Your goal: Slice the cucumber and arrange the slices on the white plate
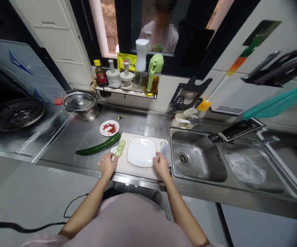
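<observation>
A pale cutting board lies on the steel counter by the sink. On it rests an empty white square plate. A row of cucumber slices runs along the board's left side. My left hand is closed, its fingertips pinching the nearest slices. My right hand is closed at the plate's right edge, next to a knife blade lying on the board; what the fingers grip is hard to make out. A long whole cucumber lies on the counter just left of the board.
A small white dish of red chilli bits sits behind the cucumber. A lidded steel pot stands at back left by the hob. Bottles and jars fill a shelf under the window. The sink with a tap lies right.
</observation>
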`<state>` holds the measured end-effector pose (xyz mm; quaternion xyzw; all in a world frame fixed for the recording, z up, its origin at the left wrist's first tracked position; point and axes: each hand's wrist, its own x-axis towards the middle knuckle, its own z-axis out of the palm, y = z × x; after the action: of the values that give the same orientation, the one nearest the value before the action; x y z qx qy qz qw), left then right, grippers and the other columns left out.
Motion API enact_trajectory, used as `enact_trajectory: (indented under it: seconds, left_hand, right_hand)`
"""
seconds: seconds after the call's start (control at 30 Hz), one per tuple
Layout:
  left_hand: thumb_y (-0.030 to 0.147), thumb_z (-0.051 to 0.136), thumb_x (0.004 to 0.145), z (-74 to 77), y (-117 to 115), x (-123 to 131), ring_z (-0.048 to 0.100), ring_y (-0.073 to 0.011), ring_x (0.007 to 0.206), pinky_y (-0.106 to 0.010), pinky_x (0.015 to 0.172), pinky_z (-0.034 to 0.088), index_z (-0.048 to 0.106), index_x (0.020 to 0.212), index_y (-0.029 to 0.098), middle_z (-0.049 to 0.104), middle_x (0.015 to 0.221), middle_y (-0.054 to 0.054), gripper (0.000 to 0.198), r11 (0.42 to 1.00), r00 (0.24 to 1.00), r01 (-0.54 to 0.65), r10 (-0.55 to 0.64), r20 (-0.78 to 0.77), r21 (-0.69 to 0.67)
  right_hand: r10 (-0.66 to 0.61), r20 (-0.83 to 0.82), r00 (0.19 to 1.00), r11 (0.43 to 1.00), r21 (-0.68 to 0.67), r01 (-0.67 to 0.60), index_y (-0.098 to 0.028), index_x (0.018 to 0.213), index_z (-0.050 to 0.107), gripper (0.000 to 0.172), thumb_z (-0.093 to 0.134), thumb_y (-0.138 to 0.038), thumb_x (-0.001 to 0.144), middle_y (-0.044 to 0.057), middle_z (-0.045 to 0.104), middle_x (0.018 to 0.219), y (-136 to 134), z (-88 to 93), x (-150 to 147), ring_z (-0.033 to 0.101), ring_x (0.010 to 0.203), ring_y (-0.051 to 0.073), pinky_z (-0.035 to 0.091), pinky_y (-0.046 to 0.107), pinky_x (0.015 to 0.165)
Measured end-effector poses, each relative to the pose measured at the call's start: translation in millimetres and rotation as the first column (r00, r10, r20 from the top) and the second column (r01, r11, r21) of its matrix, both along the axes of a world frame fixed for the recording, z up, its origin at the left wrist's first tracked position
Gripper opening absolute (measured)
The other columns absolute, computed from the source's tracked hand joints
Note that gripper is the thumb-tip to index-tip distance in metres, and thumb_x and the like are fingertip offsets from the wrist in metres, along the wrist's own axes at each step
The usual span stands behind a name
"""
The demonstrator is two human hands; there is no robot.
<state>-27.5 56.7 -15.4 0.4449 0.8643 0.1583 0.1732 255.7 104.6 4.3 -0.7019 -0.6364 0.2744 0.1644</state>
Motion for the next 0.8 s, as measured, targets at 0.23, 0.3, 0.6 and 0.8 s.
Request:
enact_trajectory:
  seconds: [0.23, 0.3, 0.6, 0.8]
  left_hand:
    - [0.041, 0.061, 0.076, -4.3, 5.0, 0.4, 0.059, -0.018, 0.077, -0.028, 0.073, 0.043, 0.062, 0.083, 0.02, 0.065, 0.077, -0.003, 0.022, 0.973, 0.944, -0.102, 0.028, 0.329, 0.209]
    - [0.046, 0.064, 0.072, 0.7, 11.7, 6.1, 0.057, -0.0139, 0.068, -0.025, 0.068, 0.044, 0.059, 0.081, 0.019, 0.061, 0.07, 0.0, 0.029, 0.95, 0.848, -0.159, -0.008, 0.529, 0.27]
    - [0.05, 0.072, 0.063, 63.9, 37.6, 49.0, 0.057, -0.0134, 0.072, -0.025, 0.07, 0.045, 0.061, 0.08, 0.017, 0.06, 0.074, -0.001, 0.039, 0.929, 0.549, 0.092, -0.348, 0.76, 0.359]
    - [0.047, 0.072, 0.063, 82.4, 38.7, 64.1, 0.053, -0.0117, 0.068, -0.025, 0.068, 0.043, 0.061, 0.077, 0.016, 0.061, 0.076, -0.002, 0.036, 0.893, 0.506, 0.188, -0.444, 0.739, 0.408]
  right_hand:
    - [0.02, -0.059, 0.998, 0.998, 0.055, -0.017, -0.016, 0.112, 0.065, 0.035, 0.046, -0.028, 0.086, -0.001, 0.056, 0.061, -0.8, 4.9, -4.2, 0.053, 0.063, 0.016, 0.034, 0.024, 0.062]
    - [0.038, -0.1, 0.994, 0.997, 0.074, -0.03, -0.017, 0.103, 0.068, 0.03, 0.046, -0.028, 0.085, -0.001, 0.057, 0.06, -0.1, 13.9, -9.4, 0.053, 0.061, 0.016, 0.034, 0.024, 0.061]
    - [0.4, -0.258, 0.879, 0.892, 0.328, -0.31, -0.021, 0.102, 0.068, 0.021, 0.055, -0.028, 0.087, 0.003, 0.063, 0.095, 11.0, 76.5, -46.8, 0.056, 0.087, 0.015, 0.042, 0.026, 0.082]
    - [0.513, -0.193, 0.837, 0.827, 0.374, -0.421, -0.021, 0.093, 0.069, 0.014, 0.056, -0.024, 0.089, 0.003, 0.06, 0.091, 10.0, 84.4, -48.4, 0.053, 0.092, 0.017, 0.04, 0.03, 0.086]
